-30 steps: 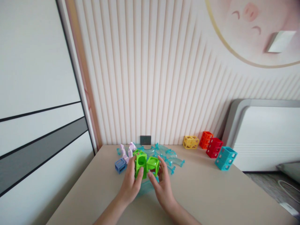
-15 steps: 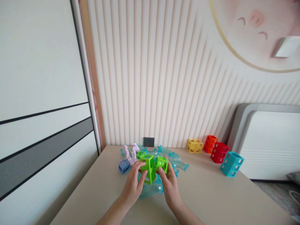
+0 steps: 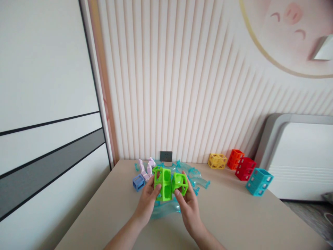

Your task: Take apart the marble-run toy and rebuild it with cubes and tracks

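My left hand (image 3: 147, 201) is closed on a stack of green open-frame cube blocks (image 3: 163, 189), held upright with two cubes facing me. A further green piece shows behind its upper left corner. In my right hand (image 3: 189, 205) a single green cube block (image 3: 180, 183) is gripped, with a rounded part inside it. The cube is close beside the stack's right side; I cannot tell whether they touch. Below and behind the hands lie translucent teal track pieces (image 3: 166, 210), partly hidden by the blocks.
Left of the hands are a blue cube block (image 3: 138, 182) and pale lilac angled pieces (image 3: 142, 169). Along the right stand yellow (image 3: 216, 161), orange (image 3: 235, 159), red (image 3: 245, 168) and teal block stacks (image 3: 259, 182). A dark wall socket (image 3: 166, 156) is behind the table (image 3: 221, 215).
The green stack has turned so that its two-cube face points at me. The single cube in my right hand has tilted. The whole view has shifted slightly.
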`<state>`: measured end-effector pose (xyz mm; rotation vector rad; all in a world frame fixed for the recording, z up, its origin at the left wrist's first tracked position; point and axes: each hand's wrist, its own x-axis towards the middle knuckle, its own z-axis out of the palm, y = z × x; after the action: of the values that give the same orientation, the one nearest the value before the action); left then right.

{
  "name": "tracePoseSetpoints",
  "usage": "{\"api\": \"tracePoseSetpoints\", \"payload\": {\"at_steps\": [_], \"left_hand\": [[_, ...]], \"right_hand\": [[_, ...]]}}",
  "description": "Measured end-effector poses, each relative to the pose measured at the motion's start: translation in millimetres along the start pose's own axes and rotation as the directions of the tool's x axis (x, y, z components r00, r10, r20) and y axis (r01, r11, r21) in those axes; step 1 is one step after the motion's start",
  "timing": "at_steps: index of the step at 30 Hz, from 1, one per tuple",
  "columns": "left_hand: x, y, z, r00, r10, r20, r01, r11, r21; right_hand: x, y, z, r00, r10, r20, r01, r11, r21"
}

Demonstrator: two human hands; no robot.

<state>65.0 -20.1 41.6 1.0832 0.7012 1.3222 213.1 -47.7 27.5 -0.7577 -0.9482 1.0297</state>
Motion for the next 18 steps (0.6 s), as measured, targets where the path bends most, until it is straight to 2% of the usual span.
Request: {"api": "tracePoseSetpoints", "payload": {"at_steps": [4, 8, 11, 13, 16, 18], "left_hand": [[-5, -7, -2, 0.995, -0.086, -0.058, 0.079, 0.991, -0.111], [-7, -9, -1, 0.992, -0.095, -0.084, 0.082, 0.985, -0.15], [-7, -8, 0, 0.993, -0.057, -0.103, 0.048, 0.995, -0.09], [-7, -6, -1, 0.992, 0.021, -0.126, -0.019, 1.0, 0.016], [-7, 1, -1, 0.982, 0.142, -0.125, -0.12, 0.979, 0.167], [-7, 4, 0, 0.984, 0.16, -0.079, -0.142, 0.97, 0.197]], "right_hand": [[-2, 8, -6, 0.994, -0.063, 0.091, 0.07, 0.994, -0.082], [0, 17, -21, 0.951, -0.162, 0.265, 0.246, 0.913, -0.324], [2, 14, -27, 0.919, -0.183, 0.348, 0.334, 0.832, -0.444], [2, 12, -27, 0.906, -0.177, 0.385, 0.36, 0.799, -0.481], [2, 14, -27, 0.893, -0.156, 0.422, 0.358, 0.815, -0.456], [2, 17, -27, 0.901, -0.151, 0.408, 0.336, 0.836, -0.434]]}}
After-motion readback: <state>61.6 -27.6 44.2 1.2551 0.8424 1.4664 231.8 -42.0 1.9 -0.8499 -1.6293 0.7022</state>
